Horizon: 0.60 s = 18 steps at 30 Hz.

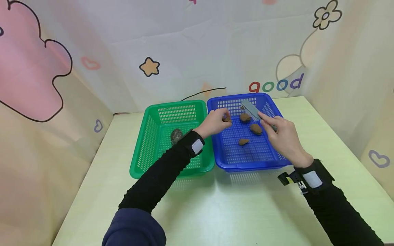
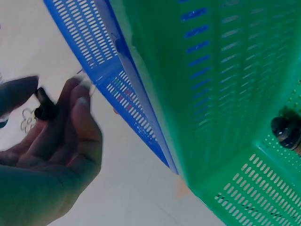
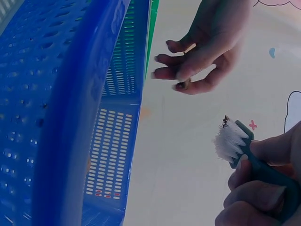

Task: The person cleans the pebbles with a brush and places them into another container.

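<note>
My left hand [image 1: 213,123] pinches a small brown stone [image 1: 227,119] between thumb and fingers, over the side of the blue basket [image 1: 244,167]. In the left wrist view, the stone [image 2: 45,106] looks dark and partly hidden by the fingers. My right hand [image 1: 283,138] grips the handle of a grey-green brush [image 1: 250,108] above the same basket. White bristles with dark dirt at one end show on the brush [image 3: 231,141] in the right wrist view. Below the hands, several brown, soil-coloured stones [image 1: 255,129] lie apart on the basket's floor.
A green basket [image 1: 135,160] stands directly left of the blue one, side by side on the pale table [image 1: 215,212]. It holds a dark grey patterned lump [image 1: 176,135], partly covered by my left forearm. A printed curtain [image 1: 191,51] hangs behind.
</note>
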Each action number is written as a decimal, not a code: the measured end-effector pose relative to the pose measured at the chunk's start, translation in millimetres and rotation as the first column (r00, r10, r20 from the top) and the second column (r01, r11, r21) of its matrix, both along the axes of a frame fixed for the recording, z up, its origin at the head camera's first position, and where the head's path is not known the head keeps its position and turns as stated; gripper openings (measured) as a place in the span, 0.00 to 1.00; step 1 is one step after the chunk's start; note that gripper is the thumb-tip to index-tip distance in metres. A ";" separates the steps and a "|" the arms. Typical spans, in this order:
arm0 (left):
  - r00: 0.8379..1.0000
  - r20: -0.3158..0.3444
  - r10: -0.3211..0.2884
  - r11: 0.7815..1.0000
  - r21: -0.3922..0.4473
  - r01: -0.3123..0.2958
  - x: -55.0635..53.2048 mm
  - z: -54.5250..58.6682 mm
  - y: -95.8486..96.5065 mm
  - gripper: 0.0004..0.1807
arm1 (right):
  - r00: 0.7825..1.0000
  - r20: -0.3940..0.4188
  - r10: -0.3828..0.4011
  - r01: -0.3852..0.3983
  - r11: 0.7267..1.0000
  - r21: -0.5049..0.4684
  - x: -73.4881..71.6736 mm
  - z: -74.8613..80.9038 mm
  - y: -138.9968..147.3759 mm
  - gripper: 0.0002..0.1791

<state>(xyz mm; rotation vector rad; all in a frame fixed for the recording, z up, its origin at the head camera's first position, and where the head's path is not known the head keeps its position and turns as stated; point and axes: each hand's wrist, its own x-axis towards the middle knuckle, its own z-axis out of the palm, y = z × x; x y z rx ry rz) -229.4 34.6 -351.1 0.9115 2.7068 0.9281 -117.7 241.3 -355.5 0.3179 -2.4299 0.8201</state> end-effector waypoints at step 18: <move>0.949 0.182 -0.259 0.830 -0.461 0.314 3.5 -19.3 80.6 0.08 | 0.999 -0.004 -0.051 0.051 0.999 -0.006 10.0 -4.1 19.8 0.18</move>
